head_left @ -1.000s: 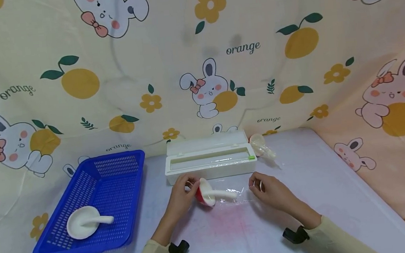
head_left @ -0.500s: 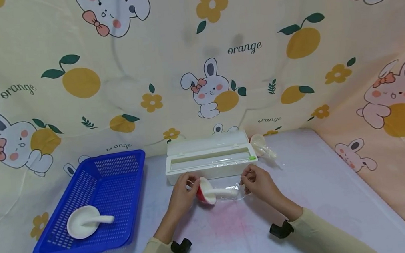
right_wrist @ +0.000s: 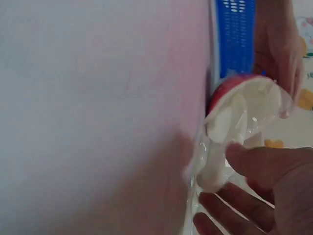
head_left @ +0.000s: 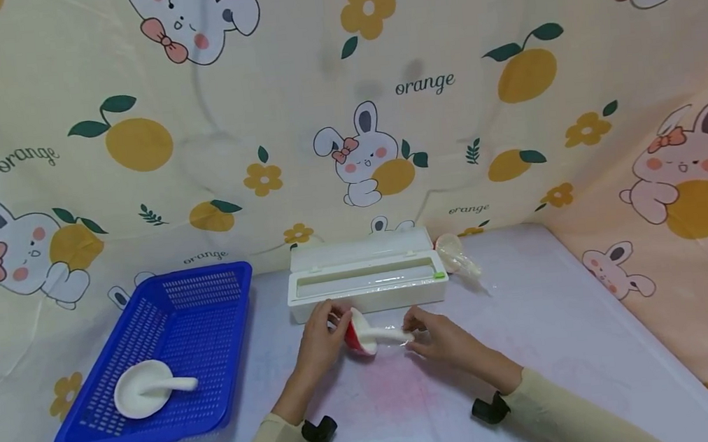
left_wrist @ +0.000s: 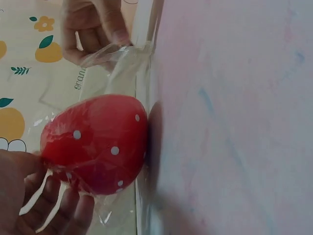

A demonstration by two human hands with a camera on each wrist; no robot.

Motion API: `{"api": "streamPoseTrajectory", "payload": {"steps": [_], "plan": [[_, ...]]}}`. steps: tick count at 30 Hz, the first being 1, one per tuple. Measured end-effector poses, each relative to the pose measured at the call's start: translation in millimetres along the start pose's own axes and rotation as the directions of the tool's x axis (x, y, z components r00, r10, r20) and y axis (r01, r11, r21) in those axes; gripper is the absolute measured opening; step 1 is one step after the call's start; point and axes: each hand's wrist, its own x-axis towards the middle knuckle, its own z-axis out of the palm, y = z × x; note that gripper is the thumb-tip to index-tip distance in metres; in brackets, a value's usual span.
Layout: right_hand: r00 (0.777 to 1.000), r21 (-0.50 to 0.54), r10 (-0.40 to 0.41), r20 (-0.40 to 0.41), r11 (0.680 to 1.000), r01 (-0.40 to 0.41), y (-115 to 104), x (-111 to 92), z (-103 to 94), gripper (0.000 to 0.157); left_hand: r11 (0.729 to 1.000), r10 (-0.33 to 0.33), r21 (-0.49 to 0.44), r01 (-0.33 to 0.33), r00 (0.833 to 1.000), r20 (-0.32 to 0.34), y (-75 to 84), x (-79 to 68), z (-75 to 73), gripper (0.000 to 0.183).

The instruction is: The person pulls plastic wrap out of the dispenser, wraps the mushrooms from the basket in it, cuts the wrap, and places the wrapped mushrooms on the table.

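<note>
A red bowl (left_wrist: 98, 147) with white dots lies tipped on its side, clear plastic wrap around it. Its white inside faces right in the head view, and a white spoon (head_left: 384, 335) lies in it with the handle pointing right. My left hand (head_left: 322, 343) grips the bowl at its outer rim; the fingertips press the wrap there in the left wrist view. At the spoon handle's end, my right hand (head_left: 443, 343) pinches the gathered plastic wrap (left_wrist: 120, 61). In the right wrist view its thumb and fingers (right_wrist: 239, 203) lie on either side of the handle.
Just behind my hands stands a white plastic-wrap dispenser (head_left: 367, 302), lid raised, with a green slider. Beside its right end lies another wrapped bowl (head_left: 451, 251). A blue basket (head_left: 231, 372) at the left holds a white bowl with a spoon (head_left: 142, 397).
My right hand has come left, from the loose end of the wrap to the spoon handle's tip, gathering the wrap. My left hand stays on the bowl.
</note>
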Motion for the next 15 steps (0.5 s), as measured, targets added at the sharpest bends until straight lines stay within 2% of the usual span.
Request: {"api": "streamPoseTrajectory", "payload": {"steps": [2,6,11,15], "plan": [[0.999,-0.017,0.014,0.043,1.000,-0.013,1,1,-0.6,0.033,1.000,0.006,0.008,-0.006,1.000,0.025,-0.2,-1.5,-1.8,0.008],[0.996,-0.034,0.019,0.083,0.999,-0.016,5,3,-2.9,0.033,0.998,0.058,0.021,-0.061,0.992,0.116,-3.9,-5.3,-9.9,0.029],[0.995,-0.036,0.019,0.099,0.999,-0.015,8,7,-3.1,0.034,0.982,0.168,0.047,-0.184,0.956,0.240,-12.6,-10.1,-21.6,0.062],[0.995,-0.026,0.022,0.100,0.999,-0.019,9,11,-1.1,0.035,0.962,0.209,0.107,-0.253,0.926,0.314,-19.2,-11.5,-22.0,0.083]]}}
